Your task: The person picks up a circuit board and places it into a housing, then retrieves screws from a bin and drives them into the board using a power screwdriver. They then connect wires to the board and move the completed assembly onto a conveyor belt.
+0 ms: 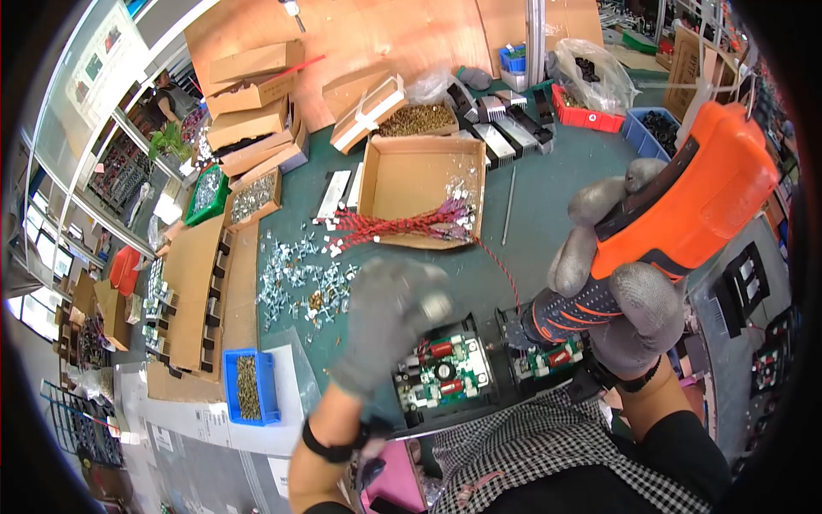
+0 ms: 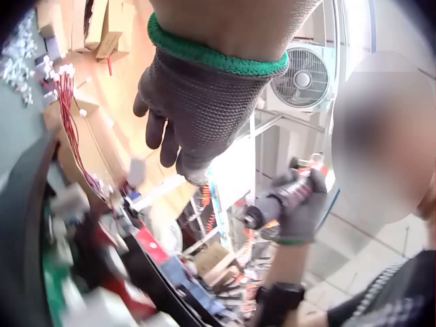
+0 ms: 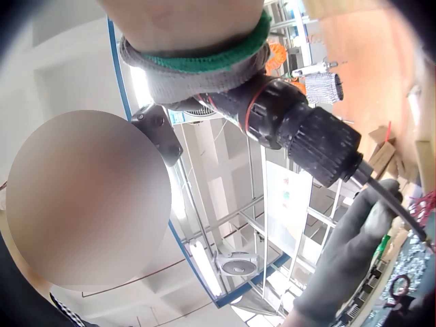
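My right hand (image 1: 638,317), in a grey glove, grips an orange and black cordless drill (image 1: 706,193). In the right wrist view, a long bit sticks out of the drill's black chuck (image 3: 320,146). My gloved left hand (image 1: 385,313) is motion-blurred above the left edge of a green circuit board (image 1: 454,373) in a black housing. Its fingers (image 2: 168,146) bend loosely in the left wrist view; I cannot tell whether a small part sits between the fingertips. A second circuit board (image 1: 548,360) lies on the right, partly under the drill's front end.
Loose pale screws (image 1: 300,278) are scattered left of the hands. Red twisted wires (image 1: 394,224) lie across an open cardboard box (image 1: 419,171). A blue bin (image 1: 250,387) of small brass-coloured parts stands at left, and a metal rod (image 1: 509,206) lies behind the boards.
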`<act>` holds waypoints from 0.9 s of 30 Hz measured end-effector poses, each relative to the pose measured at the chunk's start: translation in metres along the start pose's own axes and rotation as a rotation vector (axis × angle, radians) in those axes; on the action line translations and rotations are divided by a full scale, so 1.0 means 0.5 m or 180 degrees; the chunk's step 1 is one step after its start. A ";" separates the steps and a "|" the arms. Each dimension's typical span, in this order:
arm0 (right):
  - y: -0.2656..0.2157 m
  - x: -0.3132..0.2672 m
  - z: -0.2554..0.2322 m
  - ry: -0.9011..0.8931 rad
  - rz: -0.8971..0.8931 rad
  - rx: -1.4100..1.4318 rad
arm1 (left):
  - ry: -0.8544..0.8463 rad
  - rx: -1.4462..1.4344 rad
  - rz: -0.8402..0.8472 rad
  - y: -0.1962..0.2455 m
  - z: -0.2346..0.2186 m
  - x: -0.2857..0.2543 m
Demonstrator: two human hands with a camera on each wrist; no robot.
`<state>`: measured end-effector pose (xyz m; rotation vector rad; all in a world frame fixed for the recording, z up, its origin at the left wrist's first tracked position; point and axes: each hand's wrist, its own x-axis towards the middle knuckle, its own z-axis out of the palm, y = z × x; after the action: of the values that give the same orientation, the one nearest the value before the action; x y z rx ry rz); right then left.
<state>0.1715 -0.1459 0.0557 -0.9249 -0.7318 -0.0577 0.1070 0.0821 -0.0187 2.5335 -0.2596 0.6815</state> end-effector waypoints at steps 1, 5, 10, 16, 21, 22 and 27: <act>0.004 0.004 -0.005 0.0070 -0.0011 -0.0095 | -0.0162 0.0343 -0.0210 -0.043 0.003 0.035; 0.005 0.011 -0.028 0.0154 0.0188 -0.0012 | -0.0820 0.1750 -0.0346 -0.191 0.077 0.152; 0.012 0.018 -0.053 0.0196 0.0326 -0.0247 | -0.1433 0.2892 -0.0315 -0.254 0.120 0.222; 0.026 0.027 -0.043 -0.0074 0.0127 -0.0108 | -0.0522 0.2665 0.0239 -0.245 0.047 0.197; 0.002 0.007 0.000 -0.0063 0.0327 0.0224 | 0.0207 0.1766 -0.0243 -0.224 0.015 0.141; -0.002 0.003 0.005 -0.0089 0.0334 0.0256 | 0.0405 0.1670 -0.0284 -0.223 0.006 0.138; -0.008 -0.008 0.024 -0.0317 0.0124 0.0471 | 0.1689 -0.1840 -0.0959 -0.240 -0.060 0.148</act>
<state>0.1605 -0.1403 0.0605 -0.8044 -0.7992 0.0766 0.1944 0.1963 -0.0083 1.7248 0.1024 0.9582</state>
